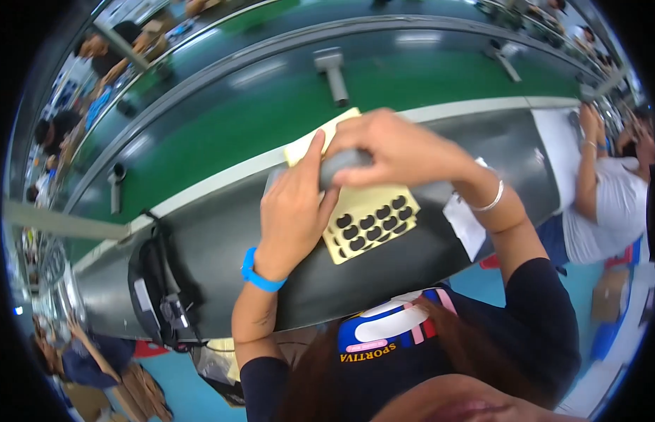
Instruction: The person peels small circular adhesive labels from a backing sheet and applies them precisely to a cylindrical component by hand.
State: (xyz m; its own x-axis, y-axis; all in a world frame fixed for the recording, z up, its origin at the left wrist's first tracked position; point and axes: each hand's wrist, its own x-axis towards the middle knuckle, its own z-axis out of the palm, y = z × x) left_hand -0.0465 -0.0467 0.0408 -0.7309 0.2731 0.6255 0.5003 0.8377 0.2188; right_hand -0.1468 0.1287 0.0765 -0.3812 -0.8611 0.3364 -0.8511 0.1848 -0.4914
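Note:
A grey, rounded part [344, 162], smeared by motion, sits between my two hands above the black work surface. My left hand [292, 204], with a blue band at its wrist, grips it from the left, index finger stretched along its side. My right hand [394, 151] curls over it from the right, fingers bent and thumb against it; what lies under these fingers is hidden. Just below my hands lie yellow sticker sheets [336, 252] bearing rows of black oval stickers. Another yellow sheet [299, 150] shows behind my fingers.
Beyond the white ledge, a green conveyor belt [222, 126] carries grey T-shaped parts [333, 74]. A black bag [150, 288] lies at the left of the work surface [222, 211]; a white paper [465, 225] lies at right. Co-workers sit at both sides.

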